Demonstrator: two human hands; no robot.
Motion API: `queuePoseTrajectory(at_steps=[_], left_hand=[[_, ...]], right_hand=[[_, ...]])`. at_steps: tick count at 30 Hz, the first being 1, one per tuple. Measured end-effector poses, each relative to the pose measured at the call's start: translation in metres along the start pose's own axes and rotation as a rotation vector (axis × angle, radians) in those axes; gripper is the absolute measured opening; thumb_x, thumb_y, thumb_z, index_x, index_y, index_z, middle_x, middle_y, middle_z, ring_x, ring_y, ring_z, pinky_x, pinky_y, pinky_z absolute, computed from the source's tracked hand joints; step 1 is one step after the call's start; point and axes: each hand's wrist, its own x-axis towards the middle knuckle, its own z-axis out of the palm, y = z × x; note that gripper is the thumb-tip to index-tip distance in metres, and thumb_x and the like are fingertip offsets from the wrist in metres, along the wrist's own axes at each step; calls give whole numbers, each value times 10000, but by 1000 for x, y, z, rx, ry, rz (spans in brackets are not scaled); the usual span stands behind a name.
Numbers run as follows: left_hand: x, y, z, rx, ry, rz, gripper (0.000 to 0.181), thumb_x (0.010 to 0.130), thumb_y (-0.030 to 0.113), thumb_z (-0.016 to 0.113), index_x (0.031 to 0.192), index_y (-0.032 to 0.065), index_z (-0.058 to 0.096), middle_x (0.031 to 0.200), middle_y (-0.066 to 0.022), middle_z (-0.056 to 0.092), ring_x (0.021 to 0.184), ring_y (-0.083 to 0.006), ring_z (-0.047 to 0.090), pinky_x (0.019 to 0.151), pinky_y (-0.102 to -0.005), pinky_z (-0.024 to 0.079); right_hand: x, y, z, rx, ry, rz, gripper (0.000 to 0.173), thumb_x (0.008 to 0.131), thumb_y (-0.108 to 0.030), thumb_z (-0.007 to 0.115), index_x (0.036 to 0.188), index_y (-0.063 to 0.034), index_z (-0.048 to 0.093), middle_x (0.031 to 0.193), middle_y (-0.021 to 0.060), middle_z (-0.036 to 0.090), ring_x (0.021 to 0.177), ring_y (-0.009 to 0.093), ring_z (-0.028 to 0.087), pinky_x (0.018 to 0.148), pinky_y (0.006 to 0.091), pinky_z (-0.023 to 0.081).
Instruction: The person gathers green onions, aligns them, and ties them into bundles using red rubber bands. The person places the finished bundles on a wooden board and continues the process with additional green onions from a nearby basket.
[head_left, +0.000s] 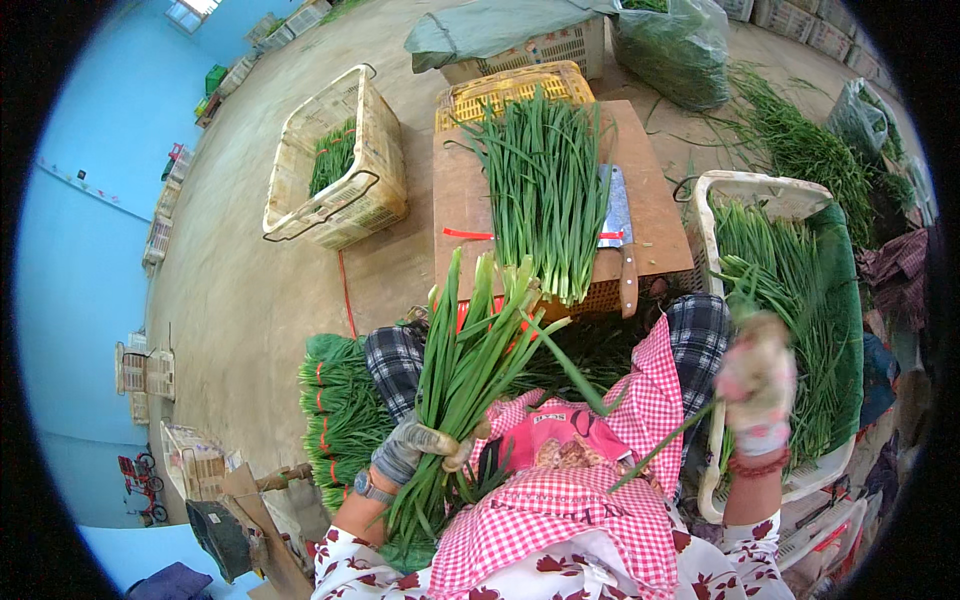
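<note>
My left hand (424, 446), in a grey glove, grips a loose bunch of garlic chives (469, 337) above my lap, their pale cut ends pointing away from me. Motion blurs my right hand (757, 379), in a pale glove with pink patches, at the near side of a white plastic crate (709, 480). Whether its fingers hold anything is unclear. More chives (780, 255) fill that crate. In front of me, a flat pile of chives (536, 195) covers part of a brown board (461, 180). Right of the pile lies a cleaver (616, 210) with a wooden handle, near red tape (469, 235).
Tied chive bundles (337, 420) are stacked by my left knee. A cream crate (390, 172) with bundles stands on the floor farther left. Behind the board are a yellow crate (517, 79) and a plastic bag of greens (675, 56). Loose greens (802, 142) lie at upper right.
</note>
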Motion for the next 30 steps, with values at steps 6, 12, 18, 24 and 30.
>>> queuePoseTrajectory(at_steps=[6, 12, 18, 24, 30], left_hand=[[-8, -19, 7, -15, 138, 21, 613, 718, 160, 750, 1238, -39, 495, 773, -149, 603, 572, -203, 534, 504, -329, 430], [-1, -17, 44, 113, 282, -7, 662, 638, 121, 804, 1217, -30, 520, 823, -157, 613, 606, -206, 565, 499, -293, 428], [-19, -36, 12, -157, 228, 161, 572, 759, 188, 743, 1229, -35, 507, 836, -117, 567, 575, -141, 451, 459, -254, 374], [-26, -54, -3, -127, 290, 179, 465, 820, 242, 733, 1147, -13, 522, 744, -82, 527, 571, -135, 433, 483, -264, 358], [-34, -52, -1, 77, 471, 192, 581, 794, 237, 764, 1232, -28, 490, 695, -50, 508, 548, -123, 422, 469, -253, 328]], right_hand=[[-6, 48, 66, -1420, -1160, 44, 658, 732, -334, 787, 1264, -34, 543, 1235, 215, 553, 1151, 339, 561, 945, 366, 479], [7, 83, 133, -648, -553, 155, 868, 736, -212, 808, 1426, -3, 324, 1188, 142, 606, 1028, 257, 623, 867, 376, 507], [8, 64, 130, -330, -391, 315, 287, 871, -80, 650, 1114, 63, 598, 836, 108, 680, 513, 56, 505, 477, 199, 409], [28, 49, 122, -275, -222, 138, 223, 888, -79, 637, 1067, 52, 613, 793, 109, 663, 491, 52, 499, 448, 207, 405], [27, 39, 90, -1063, -793, -188, 425, 812, -245, 727, 1119, 28, 618, 983, 98, 666, 814, 182, 642, 719, 301, 524]])
